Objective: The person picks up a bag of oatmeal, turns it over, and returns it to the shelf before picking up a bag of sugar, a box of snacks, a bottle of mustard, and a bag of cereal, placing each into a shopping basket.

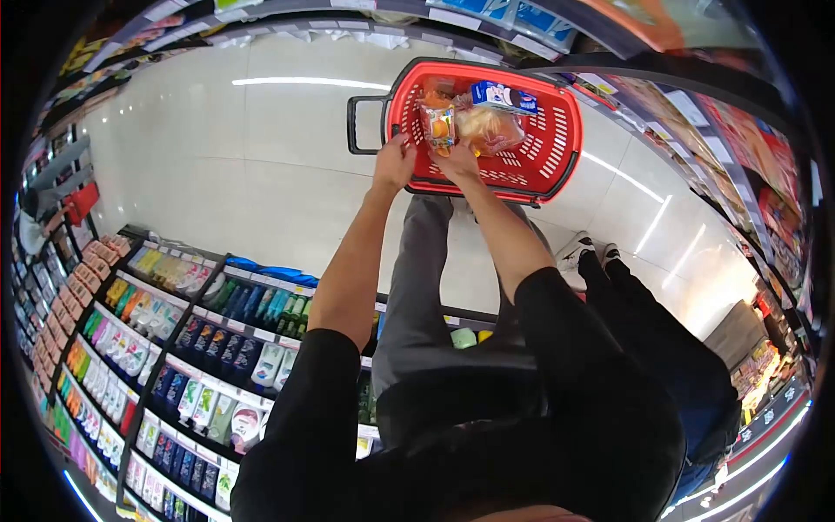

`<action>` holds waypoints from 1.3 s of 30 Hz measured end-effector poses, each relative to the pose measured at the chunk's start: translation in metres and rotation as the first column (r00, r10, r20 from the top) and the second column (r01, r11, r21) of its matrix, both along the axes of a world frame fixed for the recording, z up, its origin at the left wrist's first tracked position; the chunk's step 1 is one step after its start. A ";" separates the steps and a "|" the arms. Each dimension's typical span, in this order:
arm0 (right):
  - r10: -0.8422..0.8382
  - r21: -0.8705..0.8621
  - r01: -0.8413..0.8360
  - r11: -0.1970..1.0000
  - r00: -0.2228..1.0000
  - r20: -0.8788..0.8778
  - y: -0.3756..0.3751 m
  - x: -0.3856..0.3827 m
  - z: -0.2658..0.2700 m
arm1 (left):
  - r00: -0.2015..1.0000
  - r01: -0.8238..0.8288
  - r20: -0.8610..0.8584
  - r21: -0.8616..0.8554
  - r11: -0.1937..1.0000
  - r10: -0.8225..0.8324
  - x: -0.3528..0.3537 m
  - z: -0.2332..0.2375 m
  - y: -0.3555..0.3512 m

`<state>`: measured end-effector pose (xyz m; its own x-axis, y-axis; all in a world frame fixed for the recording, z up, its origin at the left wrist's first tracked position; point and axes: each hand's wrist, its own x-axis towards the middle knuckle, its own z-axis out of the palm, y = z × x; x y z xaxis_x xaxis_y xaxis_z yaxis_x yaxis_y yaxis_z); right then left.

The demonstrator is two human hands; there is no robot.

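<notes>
A red shopping basket (557, 143) with a black rim stands on the floor ahead of me. My left hand (395, 163) is closed at its left rim, close to the black handle (351, 127). Inside the basket, my right hand (457, 163) has its fingers curled at the lower end of a snack packet (440, 123) with an orange picture; the fingertips are partly hidden. To the right of that packet lies a clear bag of bread (487, 128). A blue and white box (504, 97) rests at the basket's far side.
Shelves of bottles (230, 348) stand at the lower left. More shelves run along the top and the right (722, 148). Another person in dark trousers (626, 304) stands close by on my right. A person with a red basket (82, 204) is at the far left.
</notes>
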<state>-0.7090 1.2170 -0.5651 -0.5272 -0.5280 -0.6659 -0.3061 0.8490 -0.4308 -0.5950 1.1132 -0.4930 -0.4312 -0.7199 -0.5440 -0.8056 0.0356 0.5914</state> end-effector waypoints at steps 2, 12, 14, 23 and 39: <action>-0.047 0.044 0.049 0.998 0.998 -0.037 -0.022 0.009 -0.016 | 0.967 -0.024 -0.246 0.148 0.989 0.060 -0.017 -0.040 0.007; -0.354 -0.023 0.353 0.935 0.934 -0.052 -0.029 0.006 -0.072 | 0.850 -0.249 -0.371 0.343 0.906 0.374 -0.037 -0.155 0.037; -0.412 0.066 0.407 0.911 0.897 0.160 -0.043 -0.012 0.033 | 0.905 -0.263 -0.247 0.314 0.912 0.346 -0.033 -0.089 0.032; -0.226 -0.177 0.510 0.842 0.631 0.743 0.087 -0.088 0.337 | 0.717 0.031 -0.531 0.671 0.741 0.451 -0.011 0.216 0.038; -0.518 -0.338 0.738 0.584 0.659 0.545 0.276 -0.155 0.508 | 0.863 0.116 -0.268 0.930 0.349 0.428 -0.140 0.417 0.190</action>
<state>-0.8643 1.4932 -0.0569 -0.6422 -0.4512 -0.6197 0.4863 0.3850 -0.7844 -0.7353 1.3027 -0.0757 -0.7227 0.0175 -0.6910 -0.4006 -0.8253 0.3980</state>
